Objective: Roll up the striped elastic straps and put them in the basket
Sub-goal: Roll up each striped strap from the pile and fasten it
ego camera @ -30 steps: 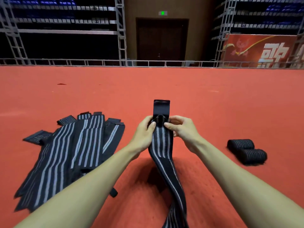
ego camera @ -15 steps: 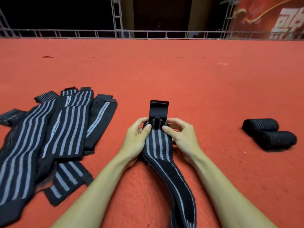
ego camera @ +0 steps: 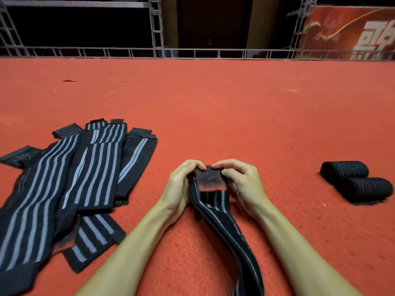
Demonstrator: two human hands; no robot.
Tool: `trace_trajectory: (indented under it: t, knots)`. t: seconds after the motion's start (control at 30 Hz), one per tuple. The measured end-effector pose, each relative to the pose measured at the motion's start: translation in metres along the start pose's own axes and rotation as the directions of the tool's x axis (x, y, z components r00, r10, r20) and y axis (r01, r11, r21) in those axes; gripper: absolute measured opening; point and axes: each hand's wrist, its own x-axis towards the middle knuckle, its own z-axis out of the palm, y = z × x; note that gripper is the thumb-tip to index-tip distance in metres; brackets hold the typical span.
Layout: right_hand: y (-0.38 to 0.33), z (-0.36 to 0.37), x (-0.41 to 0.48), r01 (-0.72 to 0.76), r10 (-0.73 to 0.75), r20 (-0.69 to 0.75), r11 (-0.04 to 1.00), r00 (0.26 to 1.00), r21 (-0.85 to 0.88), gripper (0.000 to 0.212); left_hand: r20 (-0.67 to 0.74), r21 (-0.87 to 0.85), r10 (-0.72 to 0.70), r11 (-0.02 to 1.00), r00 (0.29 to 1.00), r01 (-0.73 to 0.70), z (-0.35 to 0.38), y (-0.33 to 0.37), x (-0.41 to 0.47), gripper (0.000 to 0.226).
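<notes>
Now the strap (ego camera: 215, 205) sits between both hands, low over the red floor (ego camera: 213, 114), and its long tail runs back toward the person. The black end tab (ego camera: 210, 178) is folded down over the stripes. The left hand (ego camera: 181, 184) pinches the left side of the fold and the right hand (ego camera: 241, 182) pinches the right side, so each grip is tight on the strap.

The roll can go wrong here. The strap is stretchy, so if one grip slips, the first fold may spring open. If one side turns faster than the other, the roll may come out crooked. The tail looks a bit twisted, and that twist may get rolled in too.

Off to the left lies a pile of flat straps (ego camera: 74, 171). Off to the right, two rolled straps (ego camera: 354, 180) lie side by side. No basket shows.

Half a second ago the black end tab stood straight up above the fingers. Now it is bent down toward the person, with the fingers curled over it.
</notes>
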Motion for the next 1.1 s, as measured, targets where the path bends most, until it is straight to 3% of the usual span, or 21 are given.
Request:
trace_trajectory:
  t: [0.07,0.13,0.27,0.37,0.47,0.63,0.73,1.1]
  knots:
    - [0.002,0.002,0.001,0.012,-0.014,0.028,0.998,1.000,0.057,0.017,-0.014,0.100,0.027,0.995,1.000,-0.026,-0.002,-0.002,0.000,0.007]
    - [0.005,0.001,0.002,0.037,-0.039,0.029,0.998,0.999,0.057,0.009,-0.007,0.166,0.079,0.983,0.997,-0.076,-0.004,-0.004,0.000,0.021]
    - [0.005,-0.003,0.003,-0.090,0.076,0.082,0.979,0.994,0.182,0.042,0.026,0.178,0.132,0.975,0.991,-0.135,-0.007,-0.001,-0.003,0.054]
    - [-0.001,-0.004,-0.002,-0.049,0.034,0.172,0.995,0.984,0.084,0.030,-0.015,0.132,0.139,0.982,0.990,-0.136,-0.008,0.001,-0.001,0.056]
    - [-0.010,-0.001,-0.006,0.037,-0.038,0.080,0.999,0.996,0.012,0.020,-0.053,0.063,0.052,0.997,0.997,-0.048,-0.004,0.000,0.001,0.052]
    - [-0.037,0.002,-0.015,0.013,-0.013,-0.004,0.997,1.000,-0.081,0.012,-0.028,-0.049,-0.175,0.984,0.984,0.174,0.009,0.005,-0.010,0.038]
    - [-0.061,0.005,-0.016,0.057,-0.065,-0.056,0.990,0.996,-0.127,0.008,0.039,0.011,-0.204,0.979,0.978,0.203,0.017,0.029,-0.018,0.034]
    - [-0.180,0.046,-0.040,0.289,-0.286,-0.075,0.957,0.955,0.029,0.010,0.117,0.090,0.066,0.993,0.991,-0.077,0.037,0.161,-0.067,0.036]
